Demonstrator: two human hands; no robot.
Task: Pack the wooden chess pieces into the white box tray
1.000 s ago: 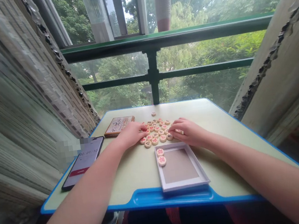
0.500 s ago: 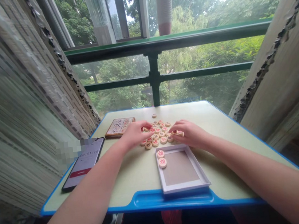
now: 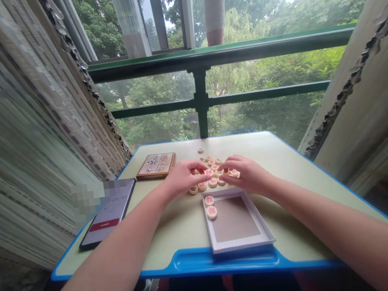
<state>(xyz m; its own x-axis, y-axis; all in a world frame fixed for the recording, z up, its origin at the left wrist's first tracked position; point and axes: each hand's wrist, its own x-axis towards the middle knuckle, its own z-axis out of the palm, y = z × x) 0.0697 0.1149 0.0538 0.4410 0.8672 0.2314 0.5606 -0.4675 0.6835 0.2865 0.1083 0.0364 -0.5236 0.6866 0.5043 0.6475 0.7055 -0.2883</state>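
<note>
A heap of round wooden chess pieces (image 3: 213, 181) with red and dark characters lies in the middle of the table. My left hand (image 3: 183, 179) rests on the heap's left side, fingers curled and pinched on a piece. On the right side my right hand (image 3: 247, 174) is curled too, with pieces showing under its fingertips. Just in front of the hands stands a shallow white tray (image 3: 241, 245) with a grey floor. Two red-marked pieces (image 3: 210, 206) lie in its far left corner.
The yellow-green table (image 3: 289, 161) has a blue rim and a groove at the near edge. A phone (image 3: 108, 213) with a running timer lies at the left, and a printed box lid (image 3: 156, 165) behind it. Bamboo blinds flank both sides; a green window rail stands beyond.
Both hands have drawn closer together over the heap, the left one sliding right across the pieces. The heap looks tighter. The two pieces in the tray have not moved.
</note>
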